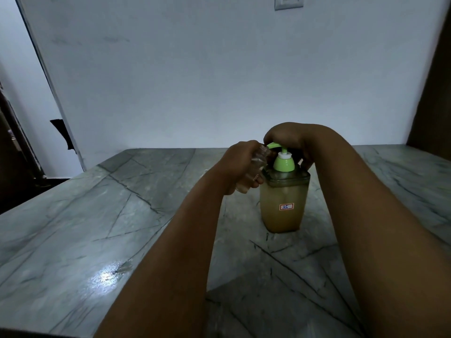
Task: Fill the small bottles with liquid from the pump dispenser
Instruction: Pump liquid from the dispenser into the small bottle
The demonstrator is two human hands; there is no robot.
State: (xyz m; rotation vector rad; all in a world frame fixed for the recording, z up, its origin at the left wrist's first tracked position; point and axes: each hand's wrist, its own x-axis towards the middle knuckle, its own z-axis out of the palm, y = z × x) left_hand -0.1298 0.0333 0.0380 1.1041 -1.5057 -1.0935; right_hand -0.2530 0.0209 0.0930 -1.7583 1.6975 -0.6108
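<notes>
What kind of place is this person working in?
Probably a home, perhaps a kitchen or utility counter. The pump dispenser stands on a veined stone countertop against a plain painted wall with a switch plate mounted high up.

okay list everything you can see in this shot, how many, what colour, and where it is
pump dispenser: one, clear body with yellowish liquid, green pump head, small white label; stands on the counter, centre right.
small bottle: one, clear; held tilted, mouth up at the pump spout.
counter: one, grey-green veined stone; fills the lower frame.
wall: one, pale; behind the counter.
switch plate: one, pale; top of the wall.
left hand: one; grips the small bottle.
right hand: one; rests on top of the pump head, fingers curled over it.
</notes>
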